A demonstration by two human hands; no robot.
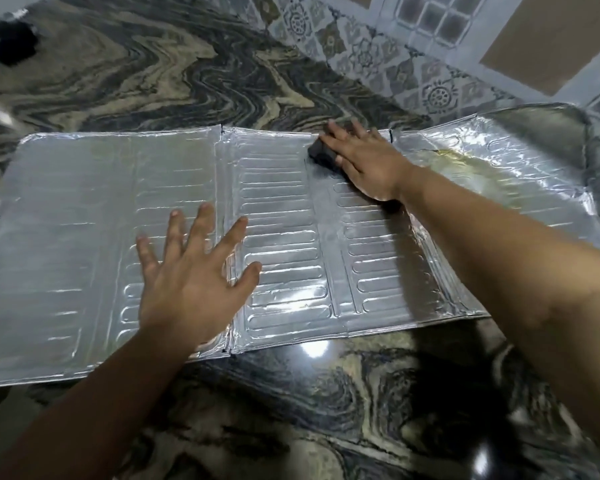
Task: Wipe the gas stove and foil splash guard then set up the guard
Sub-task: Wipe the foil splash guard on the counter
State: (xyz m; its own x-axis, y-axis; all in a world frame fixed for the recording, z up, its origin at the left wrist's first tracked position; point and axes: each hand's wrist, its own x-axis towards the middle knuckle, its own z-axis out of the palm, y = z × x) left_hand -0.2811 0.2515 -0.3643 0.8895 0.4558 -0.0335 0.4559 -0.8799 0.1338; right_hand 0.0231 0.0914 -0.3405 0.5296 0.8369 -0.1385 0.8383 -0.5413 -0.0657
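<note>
I am looking at the shiny silver foil splash guard [284, 244], lying flat across the middle of the frame on the dark swirly stone counter [153, 77]. My left hand [191, 282] is pressing it, fingers spread wide. My right hand [364, 161] is holding a dark sponge [321, 154] against its upper edge.
</note>
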